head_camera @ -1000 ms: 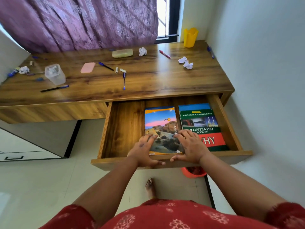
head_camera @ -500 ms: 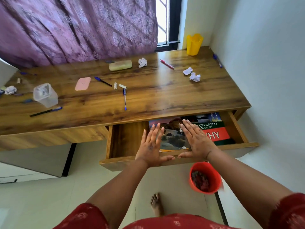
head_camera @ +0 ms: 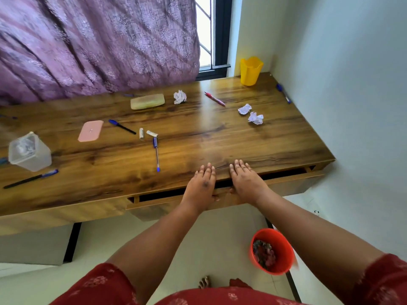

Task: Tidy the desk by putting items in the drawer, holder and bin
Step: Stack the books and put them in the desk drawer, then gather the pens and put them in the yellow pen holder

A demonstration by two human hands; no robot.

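The wooden drawer point(head_camera: 293, 179) under the desk point(head_camera: 198, 137) stands only a narrow gap out, its inside dark. My left hand point(head_camera: 201, 186) and my right hand point(head_camera: 245, 181) press flat against the drawer front, fingers straight and reaching over the desk edge. On the desk lie a blue pen point(head_camera: 156, 154), a black pen with blue cap point(head_camera: 121, 126), another black pen point(head_camera: 30, 178), a red pen point(head_camera: 214, 99), two small white cylinders point(head_camera: 146, 134) and three crumpled paper balls point(head_camera: 180, 97) point(head_camera: 244, 109) point(head_camera: 255, 118). A yellow holder point(head_camera: 250, 71) stands at the back right corner.
An orange bin point(head_camera: 273, 250) with scraps sits on the floor to the right under the desk. A clear plastic container point(head_camera: 29, 151), a pink pad point(head_camera: 90, 130) and a pale green case point(head_camera: 147, 101) lie on the desk. A blue pen point(head_camera: 283, 93) lies along the right wall.
Both hands pushed the drawer in from wide open to nearly shut. The two books inside are now hidden. My view rose, showing more of the desk top.
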